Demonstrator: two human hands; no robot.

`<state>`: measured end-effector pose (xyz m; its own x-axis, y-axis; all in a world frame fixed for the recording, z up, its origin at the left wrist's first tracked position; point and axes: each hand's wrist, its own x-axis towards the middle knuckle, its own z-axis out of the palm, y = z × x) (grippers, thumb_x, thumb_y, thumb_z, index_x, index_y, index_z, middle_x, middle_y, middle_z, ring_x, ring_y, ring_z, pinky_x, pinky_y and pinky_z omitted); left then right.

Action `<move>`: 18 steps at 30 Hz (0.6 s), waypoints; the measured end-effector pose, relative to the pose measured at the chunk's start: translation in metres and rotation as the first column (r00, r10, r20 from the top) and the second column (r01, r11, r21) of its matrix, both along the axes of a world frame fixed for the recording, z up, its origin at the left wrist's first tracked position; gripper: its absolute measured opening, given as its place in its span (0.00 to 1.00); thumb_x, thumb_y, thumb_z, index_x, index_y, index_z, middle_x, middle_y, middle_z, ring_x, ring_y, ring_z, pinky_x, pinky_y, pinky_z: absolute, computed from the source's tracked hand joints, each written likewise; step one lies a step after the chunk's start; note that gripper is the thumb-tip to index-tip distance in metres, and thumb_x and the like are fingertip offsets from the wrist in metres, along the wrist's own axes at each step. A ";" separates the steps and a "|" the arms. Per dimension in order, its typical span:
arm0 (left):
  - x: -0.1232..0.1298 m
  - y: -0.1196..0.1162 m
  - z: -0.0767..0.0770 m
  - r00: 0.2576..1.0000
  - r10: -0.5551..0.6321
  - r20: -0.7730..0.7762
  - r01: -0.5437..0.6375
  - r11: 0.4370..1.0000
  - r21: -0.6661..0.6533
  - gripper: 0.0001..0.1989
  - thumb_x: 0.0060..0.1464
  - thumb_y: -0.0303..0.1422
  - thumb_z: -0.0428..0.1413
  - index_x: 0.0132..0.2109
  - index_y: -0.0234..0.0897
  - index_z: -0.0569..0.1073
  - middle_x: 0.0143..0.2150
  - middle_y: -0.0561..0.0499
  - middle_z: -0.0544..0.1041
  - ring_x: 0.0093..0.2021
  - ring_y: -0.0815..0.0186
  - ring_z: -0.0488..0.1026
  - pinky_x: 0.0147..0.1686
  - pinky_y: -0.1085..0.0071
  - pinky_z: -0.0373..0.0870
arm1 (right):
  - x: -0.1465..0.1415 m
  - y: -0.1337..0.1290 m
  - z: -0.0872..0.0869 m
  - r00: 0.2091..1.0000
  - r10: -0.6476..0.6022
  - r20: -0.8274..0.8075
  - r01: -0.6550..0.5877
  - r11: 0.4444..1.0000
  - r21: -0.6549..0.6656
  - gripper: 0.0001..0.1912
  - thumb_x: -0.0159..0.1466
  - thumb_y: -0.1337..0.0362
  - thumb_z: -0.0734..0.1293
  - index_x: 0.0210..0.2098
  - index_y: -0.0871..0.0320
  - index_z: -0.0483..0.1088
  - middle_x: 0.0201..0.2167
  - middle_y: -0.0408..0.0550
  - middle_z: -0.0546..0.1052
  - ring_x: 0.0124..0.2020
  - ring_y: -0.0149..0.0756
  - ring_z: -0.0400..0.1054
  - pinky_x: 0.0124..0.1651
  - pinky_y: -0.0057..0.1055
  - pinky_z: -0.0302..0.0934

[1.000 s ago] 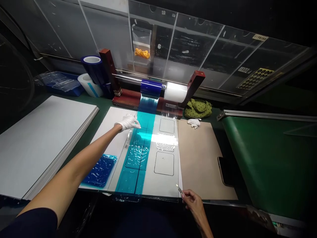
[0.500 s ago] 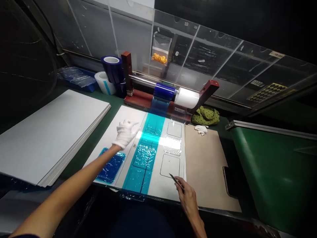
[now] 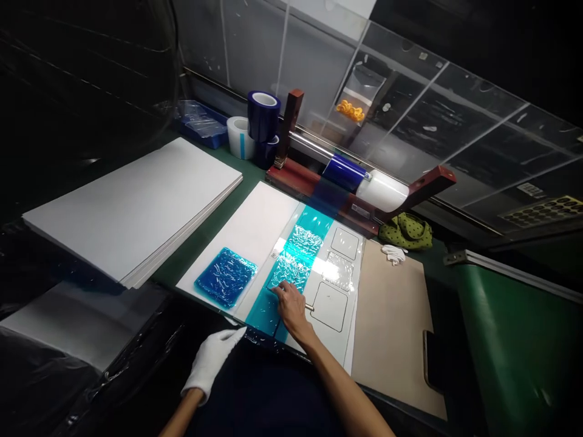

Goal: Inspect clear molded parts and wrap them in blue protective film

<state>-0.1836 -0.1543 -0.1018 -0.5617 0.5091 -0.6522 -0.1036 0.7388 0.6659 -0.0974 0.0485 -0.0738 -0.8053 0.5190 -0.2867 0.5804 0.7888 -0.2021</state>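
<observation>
The blue protective film (image 3: 264, 308) runs as a strip from the roll over the white sheet with black outlines (image 3: 330, 303). My bare right hand (image 3: 291, 306) is closed around a slim pointed tool (image 3: 310, 307); its brass-coloured end sticks out on the right, and its tip is hidden. The fingertips are on or just above the film's lower part. My white-gloved left hand (image 3: 212, 358) is at the table's front edge, fingers pressed together and pointing towards the film's near end. Whatever they pinch, if anything, cannot be made out. Left of the strip lies a wrinkled dark-blue film stack (image 3: 225, 278).
A red stand (image 3: 291, 177) carries the blue film roll (image 3: 347, 171) and a white roll (image 3: 383, 189). White sheets (image 3: 136, 200) are stacked at left. At right are brown board (image 3: 392, 321), a phone (image 3: 432, 361), a crumpled white glove (image 3: 394, 254) and a green pouch (image 3: 405, 232).
My left hand has come back from over the sheet to the front edge. My right hand has moved left onto the blue strip with the tool. The view has shifted and tilted.
</observation>
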 end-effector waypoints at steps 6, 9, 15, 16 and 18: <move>0.008 0.007 -0.025 0.963 0.157 0.217 -0.192 0.970 0.147 0.29 0.43 0.56 0.56 0.37 0.34 0.79 0.30 0.49 0.74 0.26 0.68 0.61 0.29 0.70 0.58 | -0.014 -0.001 -0.003 0.998 0.055 0.041 -0.055 0.998 0.007 0.18 0.68 0.68 0.52 0.46 0.48 0.71 0.43 0.46 0.70 0.41 0.36 0.62 0.30 0.28 0.52; 0.010 0.009 -0.030 0.944 0.191 0.268 -0.244 0.952 0.182 0.29 0.40 0.56 0.58 0.37 0.34 0.79 0.29 0.50 0.73 0.26 0.69 0.59 0.29 0.70 0.56 | -0.005 0.001 -0.004 0.997 0.044 0.066 -0.045 0.999 0.009 0.19 0.68 0.70 0.52 0.47 0.47 0.69 0.44 0.46 0.70 0.42 0.36 0.62 0.30 0.27 0.53; 0.007 0.010 -0.026 0.929 0.172 0.328 -0.248 0.946 0.207 0.30 0.36 0.55 0.61 0.37 0.33 0.79 0.26 0.51 0.70 0.25 0.70 0.57 0.27 0.71 0.53 | 0.052 0.015 0.005 0.992 -0.024 0.125 0.021 0.999 0.029 0.18 0.68 0.70 0.53 0.46 0.46 0.70 0.44 0.45 0.71 0.41 0.36 0.62 0.28 0.26 0.51; 0.006 0.011 -0.026 0.928 0.166 0.334 -0.245 0.947 0.209 0.29 0.36 0.55 0.61 0.36 0.33 0.79 0.25 0.52 0.70 0.24 0.70 0.57 0.27 0.71 0.53 | 0.064 0.018 0.007 0.990 -0.044 0.136 0.039 0.999 0.037 0.18 0.68 0.70 0.53 0.45 0.47 0.70 0.43 0.45 0.71 0.40 0.36 0.63 0.28 0.26 0.50; 0.006 0.012 -0.026 0.928 0.160 0.337 -0.240 0.947 0.211 0.29 0.35 0.55 0.62 0.34 0.32 0.79 0.23 0.53 0.67 0.24 0.70 0.56 0.27 0.71 0.52 | 0.089 0.023 0.010 0.984 -0.089 0.153 0.081 0.995 0.057 0.19 0.67 0.70 0.53 0.44 0.47 0.72 0.41 0.45 0.72 0.39 0.36 0.63 0.27 0.27 0.48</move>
<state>-0.1779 -0.1423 -0.1281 -0.4571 0.5728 -0.6804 -0.4640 0.4991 0.7318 -0.0083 0.0715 -0.0639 -0.7054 0.6005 -0.3766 0.6671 0.7421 -0.0661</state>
